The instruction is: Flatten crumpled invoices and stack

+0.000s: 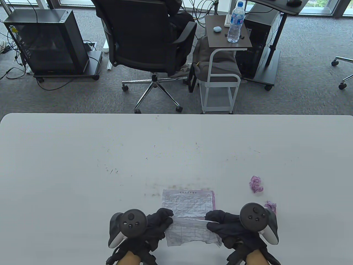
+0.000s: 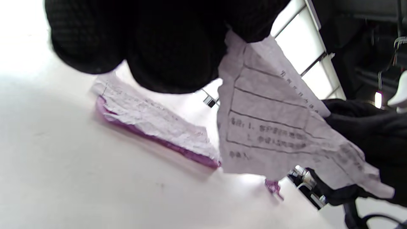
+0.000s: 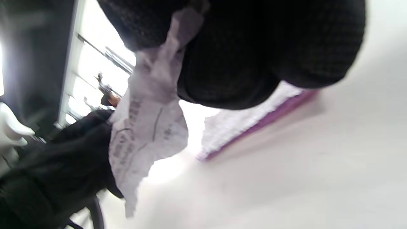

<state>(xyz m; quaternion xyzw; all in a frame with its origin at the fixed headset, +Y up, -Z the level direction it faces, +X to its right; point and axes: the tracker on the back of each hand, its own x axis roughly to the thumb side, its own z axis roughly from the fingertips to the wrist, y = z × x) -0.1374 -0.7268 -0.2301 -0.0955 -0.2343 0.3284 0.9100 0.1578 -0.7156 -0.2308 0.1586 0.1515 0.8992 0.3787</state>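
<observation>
A wrinkled, unfolded invoice [image 1: 191, 231] is held above the table [image 1: 82, 154] near its front edge. My left hand [image 1: 161, 220] pinches its left top corner and my right hand [image 1: 218, 222] pinches its right top corner. The sheet [image 2: 273, 127] hangs between the gloved fingers [image 2: 171, 57] in the left wrist view; in the right wrist view the same sheet [image 3: 146, 127] hangs below the fingers [image 3: 241, 63]. Just beyond lies a flattened stack of invoices [image 1: 189, 201] with a pink bottom sheet, also visible as stack [image 2: 152, 127] and stack [image 3: 251, 117]. Two crumpled pink invoices lie at right: one ball [image 1: 256, 184], another ball [image 1: 270, 206] beside my right tracker.
Beyond the table's far edge stand an office chair [image 1: 146, 41], a small side table [image 1: 227, 38] with a water bottle [image 1: 236, 23], and a computer case [image 1: 49, 41] on a cart.
</observation>
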